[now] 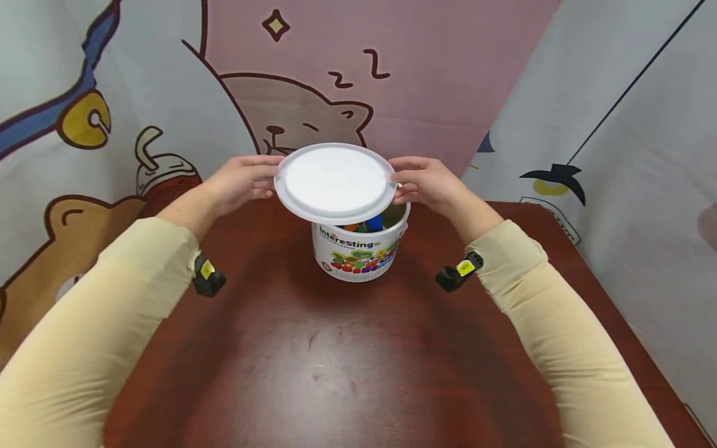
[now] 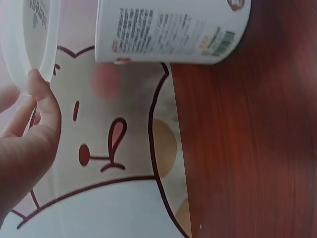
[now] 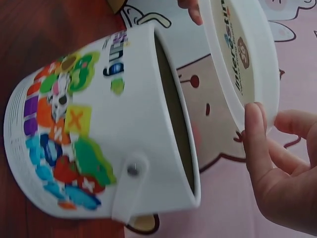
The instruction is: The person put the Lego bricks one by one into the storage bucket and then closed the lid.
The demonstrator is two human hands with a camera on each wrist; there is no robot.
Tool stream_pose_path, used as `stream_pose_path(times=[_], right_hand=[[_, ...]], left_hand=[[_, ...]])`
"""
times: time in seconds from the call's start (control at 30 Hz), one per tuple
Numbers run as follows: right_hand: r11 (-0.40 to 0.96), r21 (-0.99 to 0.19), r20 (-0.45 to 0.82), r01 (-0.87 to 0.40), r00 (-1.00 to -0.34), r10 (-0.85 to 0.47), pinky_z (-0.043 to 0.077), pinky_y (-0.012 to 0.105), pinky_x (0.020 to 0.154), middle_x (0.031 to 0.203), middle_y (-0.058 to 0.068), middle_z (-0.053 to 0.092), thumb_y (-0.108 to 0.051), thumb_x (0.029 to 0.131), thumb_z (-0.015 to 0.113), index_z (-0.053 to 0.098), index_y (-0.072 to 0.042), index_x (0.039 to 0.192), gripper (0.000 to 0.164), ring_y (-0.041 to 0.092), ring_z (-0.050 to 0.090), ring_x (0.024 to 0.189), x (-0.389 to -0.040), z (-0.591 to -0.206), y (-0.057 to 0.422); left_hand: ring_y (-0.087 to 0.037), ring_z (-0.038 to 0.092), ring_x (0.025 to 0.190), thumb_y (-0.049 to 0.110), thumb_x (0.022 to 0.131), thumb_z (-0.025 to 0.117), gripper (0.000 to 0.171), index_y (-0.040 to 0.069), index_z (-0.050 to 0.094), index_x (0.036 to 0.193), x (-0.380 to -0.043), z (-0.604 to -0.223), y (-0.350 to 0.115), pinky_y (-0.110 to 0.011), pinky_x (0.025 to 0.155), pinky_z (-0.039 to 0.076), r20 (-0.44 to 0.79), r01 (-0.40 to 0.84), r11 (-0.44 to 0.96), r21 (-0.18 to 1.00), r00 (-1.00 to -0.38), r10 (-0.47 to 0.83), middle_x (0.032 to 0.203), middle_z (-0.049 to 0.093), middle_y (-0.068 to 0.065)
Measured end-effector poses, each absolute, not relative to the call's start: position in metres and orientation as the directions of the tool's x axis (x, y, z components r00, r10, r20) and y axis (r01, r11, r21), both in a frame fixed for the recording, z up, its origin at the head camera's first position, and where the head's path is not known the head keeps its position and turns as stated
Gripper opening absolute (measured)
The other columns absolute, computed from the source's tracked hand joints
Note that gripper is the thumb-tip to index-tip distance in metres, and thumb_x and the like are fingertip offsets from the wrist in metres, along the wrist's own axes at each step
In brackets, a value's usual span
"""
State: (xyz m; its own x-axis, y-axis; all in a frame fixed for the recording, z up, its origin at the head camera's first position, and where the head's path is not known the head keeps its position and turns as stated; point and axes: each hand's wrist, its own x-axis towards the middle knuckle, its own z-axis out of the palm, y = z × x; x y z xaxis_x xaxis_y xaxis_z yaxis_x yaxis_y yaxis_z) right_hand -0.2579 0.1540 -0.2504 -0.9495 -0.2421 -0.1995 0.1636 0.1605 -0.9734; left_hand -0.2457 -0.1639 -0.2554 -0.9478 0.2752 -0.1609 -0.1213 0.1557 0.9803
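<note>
Both hands hold a round white lid (image 1: 336, 182) above a white bucket (image 1: 358, 252) with "Interesting" and colourful pictures printed on its side. My left hand (image 1: 243, 180) pinches the lid's left edge, thumb against the rim in the left wrist view. On the opposite edge, my right hand (image 1: 427, 183) pinches the rim between thumb and fingers. The right wrist view shows the lid (image 3: 242, 59) tilted and apart from the bucket's mouth. Blue, green and orange pieces (image 1: 374, 223) show inside the bucket; the lid hides the rest.
The bucket stands towards the back of a dark reddish-brown table (image 1: 336, 361). Behind it hangs a cloth (image 1: 448, 74) printed with cartoon animals. A black wrist camera (image 1: 208, 277) sits at the left cuff, another black camera (image 1: 459, 272) at the right cuff.
</note>
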Motion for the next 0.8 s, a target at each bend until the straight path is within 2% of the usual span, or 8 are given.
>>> stream_pose_path(times=[0.1, 0.23, 0.33, 0.47, 0.57, 0.7, 0.8], right_hand=[[0.154, -0.977, -0.180, 0.147, -0.957, -0.228, 0.056, 0.024, 0.061, 0.087, 0.002, 0.061, -0.008, 0.091, 0.055, 0.043, -0.002, 0.137, 0.048, 0.013, 0.061, 0.059, -0.256, -0.250, 0.166], [0.084, -0.987, -0.154, 0.138, -0.962, -0.225, 0.056, 0.024, 0.062, 0.093, 0.001, 0.061, -0.009, 0.092, 0.054, 0.042, -0.002, 0.137, 0.047, 0.013, 0.062, 0.060, -0.253, -0.250, 0.183], [0.014, -0.991, -0.129, 0.129, -0.960, -0.248, 0.055, 0.023, 0.062, 0.095, 0.001, 0.061, -0.006, 0.094, 0.048, 0.040, -0.002, 0.137, 0.045, 0.013, 0.061, 0.061, -0.253, -0.250, 0.193], [-0.044, -0.996, -0.062, 0.078, -0.956, -0.287, 0.055, 0.023, 0.064, 0.097, 0.004, 0.058, 0.003, 0.092, 0.040, 0.039, -0.003, 0.137, 0.045, 0.014, 0.061, 0.063, -0.252, -0.251, 0.199], [-0.039, -0.999, 0.005, 0.006, -0.960, -0.281, 0.056, 0.023, 0.066, 0.101, 0.004, 0.057, 0.007, 0.089, 0.048, 0.043, -0.004, 0.135, 0.047, 0.013, 0.062, 0.073, -0.252, -0.254, 0.200], [0.068, -0.987, 0.132, -0.149, -0.968, -0.213, 0.056, 0.022, 0.066, 0.103, -0.002, 0.061, 0.000, 0.085, 0.062, 0.052, -0.005, 0.130, 0.046, 0.008, 0.063, 0.085, -0.252, -0.257, 0.198], [0.233, -0.920, 0.286, -0.314, -0.947, -0.147, 0.054, 0.017, 0.064, 0.097, -0.006, 0.060, -0.005, 0.086, 0.063, 0.057, -0.002, 0.126, 0.040, 0.002, 0.063, 0.078, -0.251, -0.258, 0.195]], left_hand=[[-0.002, 0.059, 0.076, 0.011, 0.096, 0.046, 0.050, 0.001, 0.033, 0.143, -0.247, -0.255, -0.155, -0.015, 0.072, 0.050, -0.128, -0.104, 0.093, 0.990, -0.944, 0.305, 0.097, 0.060, 0.006], [-0.005, 0.061, 0.082, -0.001, 0.094, 0.042, 0.053, 0.004, 0.029, 0.146, -0.248, -0.254, -0.144, -0.016, 0.077, 0.051, -0.082, -0.076, 0.032, 0.997, -0.934, 0.346, 0.126, 0.053, -0.012], [-0.007, 0.060, 0.093, -0.005, 0.092, 0.045, 0.059, 0.010, 0.030, 0.147, -0.249, -0.254, -0.137, -0.018, 0.083, 0.050, -0.055, -0.026, 0.087, 0.996, -0.934, 0.352, 0.144, 0.039, -0.016], [-0.012, 0.059, 0.105, 0.000, 0.089, 0.057, 0.063, 0.017, 0.035, 0.145, -0.250, -0.256, -0.131, -0.030, 0.093, 0.050, -0.018, 0.038, 0.166, 0.985, -0.945, 0.325, 0.144, 0.043, -0.010], [-0.015, 0.059, 0.110, 0.007, 0.088, 0.061, 0.061, 0.018, 0.038, 0.144, -0.250, -0.257, -0.127, -0.035, 0.095, 0.049, 0.011, 0.069, 0.185, 0.980, -0.954, 0.298, 0.142, 0.046, -0.008], [-0.015, 0.056, 0.113, 0.013, 0.090, 0.060, 0.055, 0.017, 0.041, 0.142, -0.251, -0.257, -0.122, -0.028, 0.091, 0.051, 0.061, 0.118, 0.221, 0.968, -0.966, 0.250, 0.139, 0.049, -0.010], [-0.010, 0.056, 0.107, 0.016, 0.091, 0.058, 0.049, 0.015, 0.045, 0.139, -0.251, -0.257, -0.118, -0.019, 0.083, 0.051, 0.134, 0.180, 0.241, 0.954, -0.972, 0.195, 0.133, 0.053, -0.011]])
